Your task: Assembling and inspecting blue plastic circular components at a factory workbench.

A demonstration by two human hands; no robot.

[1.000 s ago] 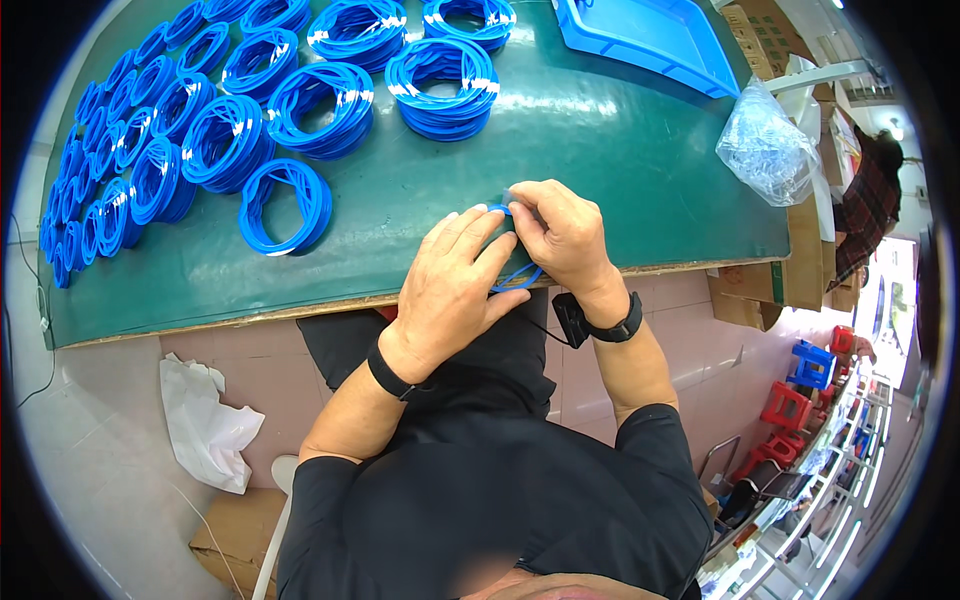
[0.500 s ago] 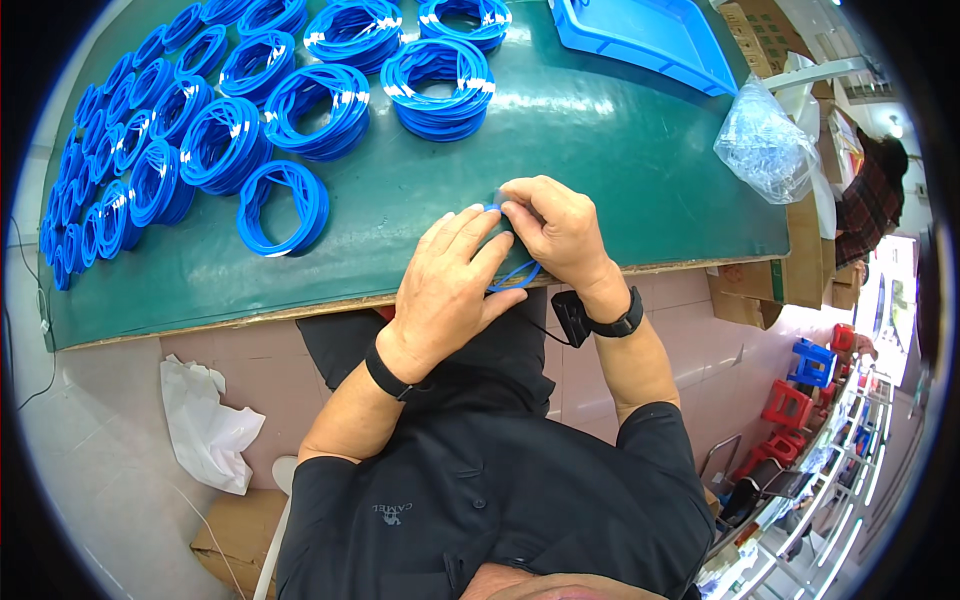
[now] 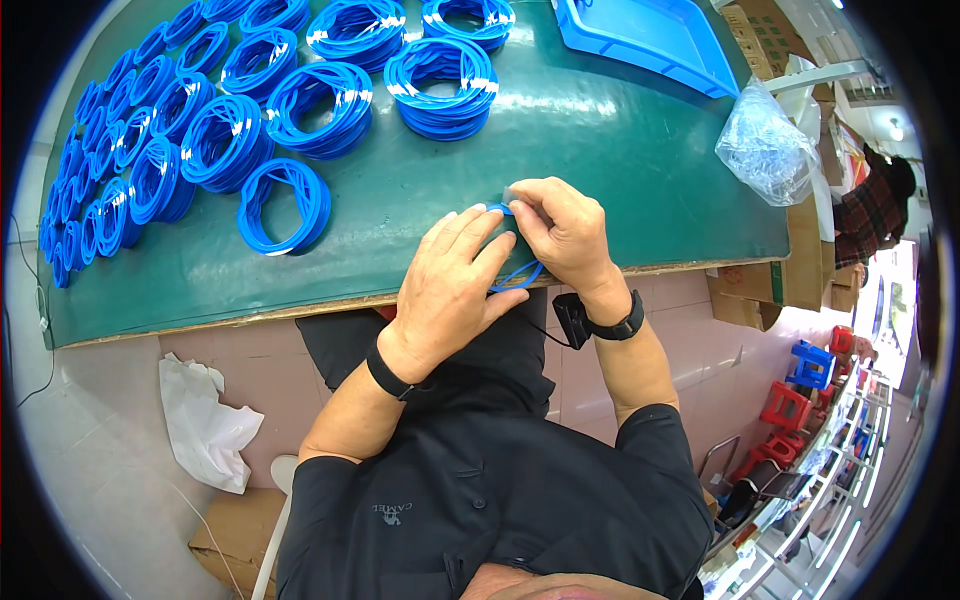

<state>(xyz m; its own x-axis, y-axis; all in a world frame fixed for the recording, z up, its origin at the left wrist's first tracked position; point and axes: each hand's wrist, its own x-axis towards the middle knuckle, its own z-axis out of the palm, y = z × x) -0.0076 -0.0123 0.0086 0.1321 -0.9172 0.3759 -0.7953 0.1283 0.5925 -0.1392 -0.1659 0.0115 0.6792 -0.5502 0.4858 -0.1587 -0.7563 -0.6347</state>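
Note:
A thin blue plastic ring (image 3: 519,277) lies at the table's front edge, mostly covered by my hands. My left hand (image 3: 446,272) bends over it from the left, fingers against its far side and thumb by its near side. My right hand (image 3: 568,228) pinches the ring's far side between thumb and index finger. A small clear or greyish piece shows at those fingertips; its kind is too small to make out. Left of my hands, a loose stack of blue rings (image 3: 317,208) rests on the green tabletop (image 3: 620,170).
Several more stacks of blue rings (image 3: 440,92) fill the table's left and far side. A blue plastic tray (image 3: 645,42) sits at the far right. Near it hangs a clear plastic bag (image 3: 765,145) beside cardboard boxes (image 3: 800,250). A person in a checked sleeve (image 3: 870,208) is beyond.
My right hand's fingertips have shifted slightly right along the ring's far side, away from my left fingertips. My left hand stays nearly in place.

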